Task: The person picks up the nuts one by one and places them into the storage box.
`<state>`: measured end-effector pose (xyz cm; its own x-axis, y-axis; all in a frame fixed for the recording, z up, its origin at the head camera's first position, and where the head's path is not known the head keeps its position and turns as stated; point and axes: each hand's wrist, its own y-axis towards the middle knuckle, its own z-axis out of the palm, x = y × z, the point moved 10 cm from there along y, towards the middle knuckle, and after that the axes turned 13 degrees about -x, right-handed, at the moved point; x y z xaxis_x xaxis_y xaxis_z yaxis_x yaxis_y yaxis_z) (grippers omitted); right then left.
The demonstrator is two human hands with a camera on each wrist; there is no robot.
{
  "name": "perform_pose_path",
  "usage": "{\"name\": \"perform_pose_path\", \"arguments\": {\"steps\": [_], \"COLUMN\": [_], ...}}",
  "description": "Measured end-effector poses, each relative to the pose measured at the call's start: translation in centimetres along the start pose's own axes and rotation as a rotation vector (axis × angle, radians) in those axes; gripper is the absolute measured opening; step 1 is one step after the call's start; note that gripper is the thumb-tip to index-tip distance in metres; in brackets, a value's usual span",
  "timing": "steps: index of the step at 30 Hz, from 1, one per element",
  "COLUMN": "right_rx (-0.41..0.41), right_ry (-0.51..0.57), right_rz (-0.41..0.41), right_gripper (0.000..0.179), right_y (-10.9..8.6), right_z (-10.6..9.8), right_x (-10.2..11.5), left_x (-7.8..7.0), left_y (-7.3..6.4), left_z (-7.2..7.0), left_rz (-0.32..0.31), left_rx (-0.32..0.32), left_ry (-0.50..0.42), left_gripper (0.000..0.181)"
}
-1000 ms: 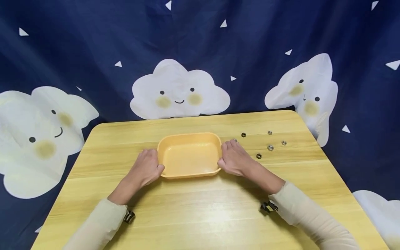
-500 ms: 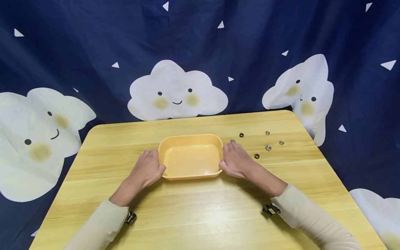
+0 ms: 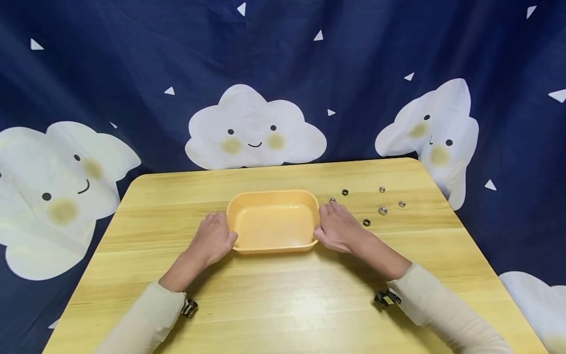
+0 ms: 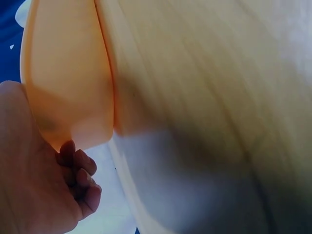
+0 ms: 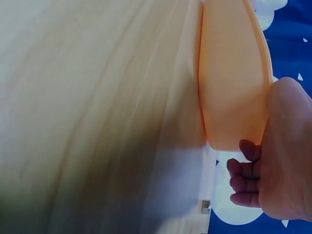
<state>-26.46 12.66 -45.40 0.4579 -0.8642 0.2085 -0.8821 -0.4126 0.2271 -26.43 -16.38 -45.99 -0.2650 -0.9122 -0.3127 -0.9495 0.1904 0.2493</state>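
1. Far left: one navy curtain (image 3: 283, 44) backs the whole scene, printed with white smiling clouds; four are in view, one of them cut off at the lower right.
2. Left foreground: one pale sleeve (image 3: 143, 314), with one black clip (image 3: 189, 308) at its cuff.
3. Left of centre: one left hand (image 3: 211, 238), grasping the tray's left end, thumb at the rim and four fingers curled outside.
4. Centre: one shallow orange tray (image 3: 274, 228) with rounded corners, between the two hands, toward the far side of one wood-grain table (image 3: 283, 305).
5. Right of centre: one right hand (image 3: 338, 226), grasping the tray's right end in the same way, thumb at the rim, four fingers bent outside.
6. Farther right: six loose nuts on the table. Four are silvery: one just beyond the right hand's knuckles and partly hidden (image 3: 332, 199), one far back (image 3: 382, 189), one larger (image 3: 382, 210), one rightmost (image 3: 402, 203). Two are dark: one farther back (image 3: 345, 192), one nearer (image 3: 366, 222).
7. Right foreground: a second pale sleeve (image 3: 446, 309), with a second black clip (image 3: 386, 298).
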Motion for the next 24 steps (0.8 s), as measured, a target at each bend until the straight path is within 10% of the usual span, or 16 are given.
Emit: {"name": "perform_pose_path", "arguments": {"steps": [24], "right_rx": [-0.024], "right_ry": [-0.05], "right_rz": [-0.102], "right_gripper": [0.044], "right_y": [-0.1], "right_z": [-1.0], "right_x": [-0.5], "left_x": [-0.2], "left_y": [-0.2], "left_z": [0.0], "left_rz": [-0.042], "left_rx": [0.0], "left_ry": [0.006], "left_gripper": [0.018]}}
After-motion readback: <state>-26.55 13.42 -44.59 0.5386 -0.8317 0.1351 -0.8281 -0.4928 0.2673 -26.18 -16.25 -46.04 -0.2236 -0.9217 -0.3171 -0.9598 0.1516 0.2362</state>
